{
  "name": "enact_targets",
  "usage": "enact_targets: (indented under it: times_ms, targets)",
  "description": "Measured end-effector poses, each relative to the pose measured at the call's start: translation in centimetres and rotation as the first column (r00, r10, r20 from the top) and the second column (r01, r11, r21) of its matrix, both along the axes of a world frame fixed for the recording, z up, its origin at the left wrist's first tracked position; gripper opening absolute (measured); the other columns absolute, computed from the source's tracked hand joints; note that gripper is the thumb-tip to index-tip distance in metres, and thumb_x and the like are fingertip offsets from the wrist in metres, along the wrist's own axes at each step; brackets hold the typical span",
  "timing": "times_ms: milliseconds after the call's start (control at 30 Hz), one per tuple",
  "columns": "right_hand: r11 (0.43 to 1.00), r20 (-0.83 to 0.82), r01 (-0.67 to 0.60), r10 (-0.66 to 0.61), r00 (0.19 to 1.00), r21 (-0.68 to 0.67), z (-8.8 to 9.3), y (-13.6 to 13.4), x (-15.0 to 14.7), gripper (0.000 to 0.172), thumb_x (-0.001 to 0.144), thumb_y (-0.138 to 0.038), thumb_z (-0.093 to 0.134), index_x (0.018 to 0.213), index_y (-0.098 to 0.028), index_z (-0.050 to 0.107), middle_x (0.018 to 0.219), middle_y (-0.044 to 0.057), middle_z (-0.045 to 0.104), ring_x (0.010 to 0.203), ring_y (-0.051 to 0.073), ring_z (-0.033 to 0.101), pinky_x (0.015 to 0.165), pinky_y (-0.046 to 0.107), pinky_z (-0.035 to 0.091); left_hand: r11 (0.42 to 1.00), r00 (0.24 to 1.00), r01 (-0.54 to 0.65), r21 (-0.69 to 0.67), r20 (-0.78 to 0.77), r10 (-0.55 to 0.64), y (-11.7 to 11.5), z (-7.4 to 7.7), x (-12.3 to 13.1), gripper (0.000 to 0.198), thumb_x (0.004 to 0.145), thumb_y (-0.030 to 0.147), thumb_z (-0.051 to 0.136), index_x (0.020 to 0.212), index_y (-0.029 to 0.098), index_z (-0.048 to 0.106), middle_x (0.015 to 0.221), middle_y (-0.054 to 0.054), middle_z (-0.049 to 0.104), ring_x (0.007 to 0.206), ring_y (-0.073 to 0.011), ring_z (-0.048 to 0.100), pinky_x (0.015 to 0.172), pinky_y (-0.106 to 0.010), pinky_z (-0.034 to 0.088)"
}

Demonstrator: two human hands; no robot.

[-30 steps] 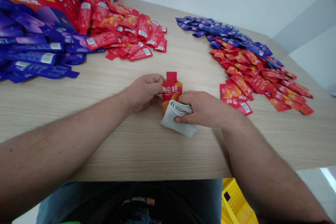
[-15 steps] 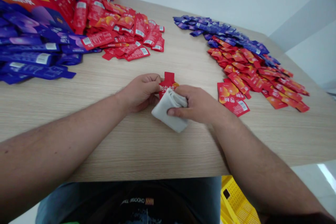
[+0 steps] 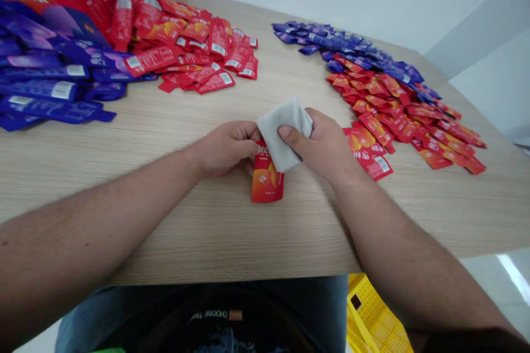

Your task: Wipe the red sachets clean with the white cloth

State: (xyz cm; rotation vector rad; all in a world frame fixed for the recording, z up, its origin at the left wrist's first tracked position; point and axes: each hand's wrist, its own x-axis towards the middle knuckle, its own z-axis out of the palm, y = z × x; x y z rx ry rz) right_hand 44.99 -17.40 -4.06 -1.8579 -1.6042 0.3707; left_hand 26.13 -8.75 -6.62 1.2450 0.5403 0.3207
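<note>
Two grips: left hand on sachet, right hand on cloth, table edge below

the packet in the middle is bright red with an orange fruity blob and white lettering. cloth is plain off-white, fine weave. table has light tan wood grain. behind it there's a red pile and a deep purple pile, and the basket is yellow with a grid of holes.
</note>
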Motion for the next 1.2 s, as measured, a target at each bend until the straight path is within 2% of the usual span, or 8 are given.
enact_targets:
  times_ms: [133, 267, 367, 433, 567, 767, 1000, 1200]
  targets:
    - [0.958, -0.068, -0.274, 0.269, 0.961, -0.079, 0.6, -0.7, -0.9, 0.041, 0.082, -0.054, 0.068, 0.101, -0.018, 0.068, 0.088, 0.003, 0.071, 0.076, 0.019, 0.062, 0.066, 0.029, 0.043, 0.994, 0.994, -0.097, -0.043, 0.048, 0.099, 0.1, -0.2, 0.0, 0.013, 0.069, 0.012, 0.066, 0.072, 0.017, 0.053, 0.064, 0.002, 0.060, 0.053, -0.0095, 0.057, 0.052, -0.021, 0.047]
    - [0.842, 0.028, -0.479, 0.501, 0.865, -0.250, 1.2, -1.1, -0.9, 0.028, 0.077, -0.042, 0.075, 0.094, -0.021, 0.071, 0.091, 0.002, 0.071, 0.082, 0.019, 0.063, 0.073, 0.029, 0.044, 0.974, 0.978, -0.176, -0.139, 0.084, 0.189, 0.4, -0.2, 0.0, 0.019, 0.066, 0.009, 0.064, 0.065, 0.018, 0.047, 0.058, 0.004, 0.055, 0.048, -0.0094, 0.054, 0.046, -0.021, 0.043]
    - [0.943, 0.033, -0.294, 0.302, 0.953, -0.155, 1.1, -0.7, 0.0, 0.034, 0.077, -0.049, 0.074, 0.093, -0.020, 0.070, 0.090, 0.005, 0.070, 0.082, 0.022, 0.064, 0.072, 0.032, 0.047, 0.972, 0.974, -0.171, -0.163, 0.120, 0.192, 0.5, -0.2, -0.1, 0.020, 0.066, 0.008, 0.063, 0.066, 0.018, 0.046, 0.058, 0.004, 0.053, 0.047, -0.0097, 0.053, 0.045, -0.020, 0.042]
    - [0.994, -0.159, -0.107, 0.102, 0.982, -0.020, 0.7, -0.3, 1.0, 0.043, 0.082, -0.058, 0.065, 0.101, -0.020, 0.068, 0.090, 0.005, 0.070, 0.082, 0.023, 0.065, 0.069, 0.034, 0.050, 0.964, 0.966, -0.174, -0.201, 0.157, 0.207, 0.5, -0.1, -0.2, 0.019, 0.067, 0.008, 0.063, 0.067, 0.018, 0.047, 0.060, 0.004, 0.054, 0.048, -0.0096, 0.054, 0.045, -0.020, 0.043]
    - [0.999, -0.665, -0.031, 0.028, 0.746, 0.008, -0.2, 0.3, 2.2, 0.053, 0.081, -0.069, 0.059, 0.109, -0.024, 0.063, 0.091, 0.004, 0.072, 0.078, 0.022, 0.068, 0.062, 0.033, 0.054, 0.934, 0.951, -0.203, -0.293, 0.169, 0.260, 0.7, 0.3, -0.3, 0.016, 0.070, 0.009, 0.062, 0.071, 0.018, 0.048, 0.069, 0.001, 0.059, 0.054, -0.0102, 0.058, 0.051, -0.022, 0.049]
    - [0.927, -0.922, -0.375, 0.126, 0.366, -0.022, -1.8, 0.1, 0.1, 0.055, 0.070, -0.063, 0.077, 0.101, -0.020, 0.064, 0.085, 0.005, 0.072, 0.071, 0.019, 0.068, 0.060, 0.028, 0.056, 0.911, 0.925, -0.245, -0.332, 0.201, 0.322, 0.8, 0.2, 0.0, 0.019, 0.074, 0.014, 0.066, 0.071, 0.018, 0.048, 0.063, 0.003, 0.056, 0.054, -0.0102, 0.056, 0.053, -0.023, 0.049]
    - [0.893, -0.932, -0.449, 0.198, 0.305, 0.043, -2.3, -0.4, -1.3, 0.051, 0.073, -0.056, 0.079, 0.104, -0.019, 0.065, 0.091, 0.004, 0.073, 0.074, 0.016, 0.068, 0.066, 0.026, 0.056, 0.931, 0.928, -0.364, 0.025, 0.095, 0.360, -0.3, -1.1, 1.0, 0.027, 0.075, 0.027, 0.075, 0.087, 0.020, 0.051, 0.078, 0.002, 0.061, 0.064, -0.0109, 0.057, 0.061, -0.024, 0.049]
    - [0.884, -0.942, -0.467, 0.178, 0.286, 0.025, -2.5, -0.3, -1.4, 0.047, 0.073, -0.054, 0.080, 0.102, -0.020, 0.064, 0.088, 0.002, 0.072, 0.075, 0.015, 0.068, 0.067, 0.025, 0.055, 0.779, 0.880, -0.422, 0.463, 0.003, 0.475, -0.8, -1.3, 0.9, 0.044, 0.069, 0.029, 0.078, 0.100, 0.021, 0.047, 0.084, 0.002, 0.057, 0.070, -0.0112, 0.053, 0.057, -0.022, 0.043]
